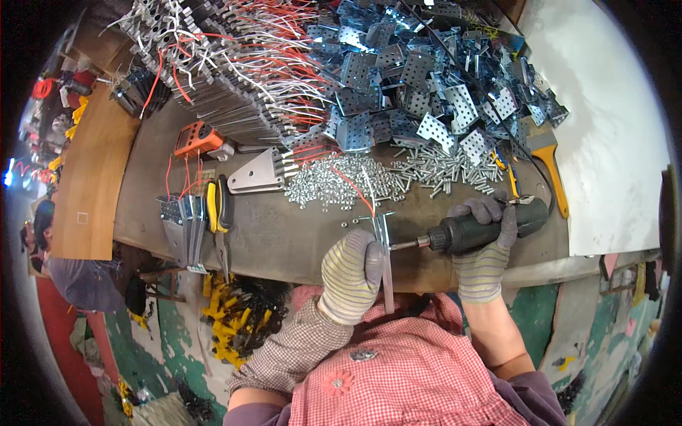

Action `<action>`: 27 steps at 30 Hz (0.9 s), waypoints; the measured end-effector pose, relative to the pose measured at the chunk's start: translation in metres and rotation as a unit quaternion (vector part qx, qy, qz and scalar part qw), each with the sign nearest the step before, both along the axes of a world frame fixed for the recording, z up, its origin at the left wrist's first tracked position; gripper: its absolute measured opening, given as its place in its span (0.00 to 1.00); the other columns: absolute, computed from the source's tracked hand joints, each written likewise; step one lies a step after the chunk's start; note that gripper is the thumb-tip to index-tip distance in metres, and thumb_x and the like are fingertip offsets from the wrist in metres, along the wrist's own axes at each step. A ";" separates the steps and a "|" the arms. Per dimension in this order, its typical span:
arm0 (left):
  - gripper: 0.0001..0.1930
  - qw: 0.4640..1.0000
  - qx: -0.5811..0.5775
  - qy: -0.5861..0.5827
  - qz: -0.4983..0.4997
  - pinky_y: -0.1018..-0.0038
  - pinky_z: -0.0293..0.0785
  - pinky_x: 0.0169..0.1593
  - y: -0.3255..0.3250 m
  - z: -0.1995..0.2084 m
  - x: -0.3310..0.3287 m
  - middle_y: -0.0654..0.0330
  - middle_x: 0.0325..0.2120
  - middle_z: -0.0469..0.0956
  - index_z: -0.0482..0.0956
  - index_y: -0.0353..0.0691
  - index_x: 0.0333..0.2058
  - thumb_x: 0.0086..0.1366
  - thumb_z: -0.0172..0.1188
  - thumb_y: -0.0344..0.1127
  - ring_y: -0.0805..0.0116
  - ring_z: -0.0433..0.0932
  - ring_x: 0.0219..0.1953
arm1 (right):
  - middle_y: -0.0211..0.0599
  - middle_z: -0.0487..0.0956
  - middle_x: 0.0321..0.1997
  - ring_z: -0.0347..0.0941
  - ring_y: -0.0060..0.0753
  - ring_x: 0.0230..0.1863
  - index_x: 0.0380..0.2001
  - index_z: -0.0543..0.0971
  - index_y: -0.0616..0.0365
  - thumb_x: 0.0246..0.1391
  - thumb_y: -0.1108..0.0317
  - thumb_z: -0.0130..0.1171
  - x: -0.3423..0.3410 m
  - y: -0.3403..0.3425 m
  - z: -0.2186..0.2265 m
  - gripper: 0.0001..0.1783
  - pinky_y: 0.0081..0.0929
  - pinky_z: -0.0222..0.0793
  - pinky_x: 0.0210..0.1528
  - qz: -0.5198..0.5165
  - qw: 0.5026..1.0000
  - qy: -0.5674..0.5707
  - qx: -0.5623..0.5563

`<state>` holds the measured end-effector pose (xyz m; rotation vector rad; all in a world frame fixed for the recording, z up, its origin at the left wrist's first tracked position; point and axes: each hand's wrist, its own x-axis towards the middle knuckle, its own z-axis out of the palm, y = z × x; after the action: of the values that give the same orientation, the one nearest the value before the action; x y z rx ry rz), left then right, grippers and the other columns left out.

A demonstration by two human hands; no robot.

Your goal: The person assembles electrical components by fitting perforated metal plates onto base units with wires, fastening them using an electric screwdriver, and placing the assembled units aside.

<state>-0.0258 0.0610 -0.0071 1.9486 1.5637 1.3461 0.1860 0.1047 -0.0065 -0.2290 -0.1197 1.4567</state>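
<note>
My gloved left hand (pixel 349 275) is closed round a thin flat metal piece (pixel 387 278), held on edge at the table's front, with a perforated bracket and a red and a white wire at its upper end. My gloved right hand (pixel 483 259) grips a black power screwdriver (pixel 462 235), lying level with its bit pointing left. The bit's tip meets or nearly meets the metal piece; exact contact is too small to tell. Beyond my hands lie a heap of small nuts (pixel 341 179) and a pile of screws (pixel 451 170).
Perforated metal brackets (pixel 405 67) are heaped at the back, beside stacked metal plates with wires (pixel 234 99). To the left are an orange meter (pixel 199 139), yellow-handled pliers (pixel 220 213) and several assembled pieces (pixel 183 231). A brush (pixel 550 167) lies at right, near the screwdriver's cable.
</note>
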 end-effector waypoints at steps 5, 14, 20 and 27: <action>0.03 1.000 -0.001 0.002 0.005 0.54 0.74 0.34 0.001 0.002 0.001 0.52 0.26 0.79 0.76 0.38 0.37 0.69 0.61 0.29 0.44 0.79 0.28 | 0.18 0.65 0.35 0.64 0.23 0.40 0.56 0.75 0.43 0.65 0.54 0.68 0.006 0.000 -0.017 0.20 0.39 0.67 0.59 -0.002 0.999 0.008 0.036; 0.18 0.914 -0.305 -0.268 -0.030 0.71 0.72 0.27 0.039 0.047 -0.035 0.63 0.22 0.77 0.79 0.36 0.38 0.79 0.51 0.46 0.71 0.77 0.22 | 0.19 0.67 0.36 0.66 0.24 0.41 0.65 0.75 0.45 0.61 0.41 0.69 0.004 -0.001 0.005 0.35 0.42 0.67 0.62 0.051 0.997 0.047 0.026; 0.08 0.912 -0.284 -0.276 -0.104 0.76 0.77 0.38 0.021 0.091 -0.035 0.58 0.34 0.82 0.79 0.33 0.43 0.72 0.58 0.32 0.73 0.81 0.35 | 0.17 0.68 0.34 0.68 0.22 0.40 0.57 0.78 0.45 0.61 0.45 0.69 0.011 -0.004 0.006 0.27 0.41 0.66 0.60 0.097 0.992 0.079 0.037; 0.36 0.945 -0.193 -0.153 -0.214 0.69 0.81 0.51 -0.037 0.067 -0.032 0.53 0.52 0.83 0.68 0.38 0.68 0.62 0.68 0.16 0.68 0.85 0.47 | 0.18 0.67 0.33 0.67 0.24 0.40 0.50 0.80 0.43 0.60 0.50 0.71 0.022 -0.003 -0.004 0.20 0.42 0.68 0.60 0.027 0.996 0.086 0.018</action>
<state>-0.0576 0.0242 0.0596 1.6188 1.0770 1.0099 0.2076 0.1016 -0.0100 -0.0702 -0.0118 1.5203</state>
